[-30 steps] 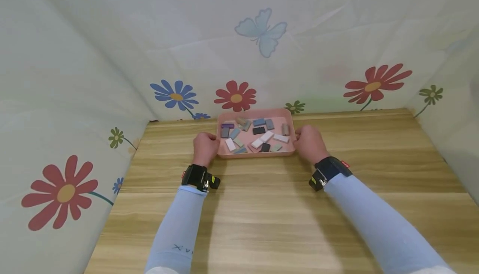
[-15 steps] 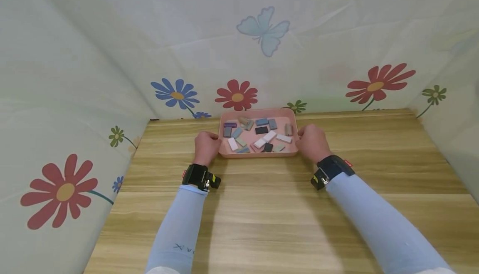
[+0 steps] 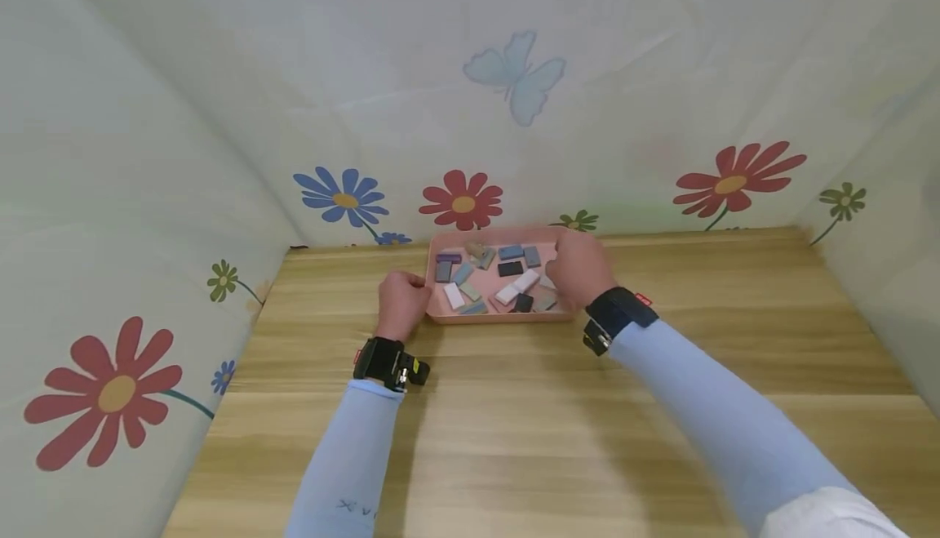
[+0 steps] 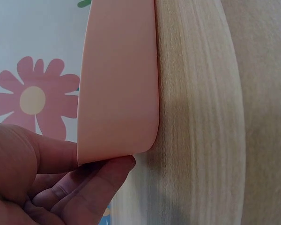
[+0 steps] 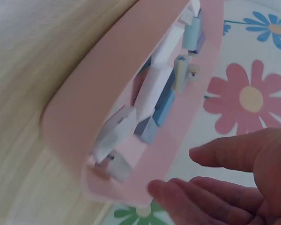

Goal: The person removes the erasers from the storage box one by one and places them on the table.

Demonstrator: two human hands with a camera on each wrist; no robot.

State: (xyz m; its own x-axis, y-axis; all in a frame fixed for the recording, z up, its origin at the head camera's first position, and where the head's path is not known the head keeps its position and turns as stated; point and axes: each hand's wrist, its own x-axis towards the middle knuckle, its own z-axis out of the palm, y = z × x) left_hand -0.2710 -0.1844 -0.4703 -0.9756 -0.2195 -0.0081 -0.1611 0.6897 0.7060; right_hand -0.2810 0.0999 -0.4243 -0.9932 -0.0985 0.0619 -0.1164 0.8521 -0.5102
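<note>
A shallow pink tray [image 3: 507, 317] sits on the wooden table against the back wall. In it lie several small rectangular blocks, among them a black block [image 3: 510, 269], a white block [image 3: 454, 296] and a blue block [image 3: 510, 252]. My left hand [image 3: 402, 303] holds the tray's left end; the left wrist view shows the thumb at the rim and fingers against the outer end wall. Over the tray's right end, my right hand [image 3: 583, 269] covers part of the contents. In the right wrist view its thumb [image 5: 220, 153] and fingers stand apart, with nothing between them.
Behind the tray hangs a whitish sheet [image 3: 624, 97] printed with flowers and a butterfly; another side of it runs along the left. Bare wood of the table [image 3: 499, 424] stretches in front of the tray. Each wrist carries a strapped black camera [image 3: 419, 371].
My right hand has let go of the tray's right end and moved left over the rim. The left hand stays at the left end. The head view has shifted slightly.
</note>
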